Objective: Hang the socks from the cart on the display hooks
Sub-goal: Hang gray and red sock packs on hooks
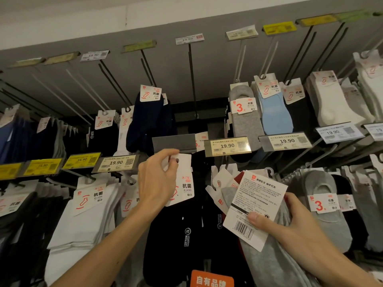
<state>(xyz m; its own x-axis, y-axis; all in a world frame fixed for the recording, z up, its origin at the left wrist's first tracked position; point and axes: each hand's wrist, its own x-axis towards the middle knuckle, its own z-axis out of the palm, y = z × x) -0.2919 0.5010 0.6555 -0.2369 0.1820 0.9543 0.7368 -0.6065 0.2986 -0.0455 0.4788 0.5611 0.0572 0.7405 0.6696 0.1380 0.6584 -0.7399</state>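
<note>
Both hands are up at the sock wall: right hand wrapped round a bundle of grey socks, thumb pressed on the barcode card; left hand pinching the header card of a black pair, just under a blank price holder. Hook tip's hidden behind it, I think. Miss the card's hole and that pair drops; loosen the right grip and the bundle spills. No cart in sight from here.
</note>
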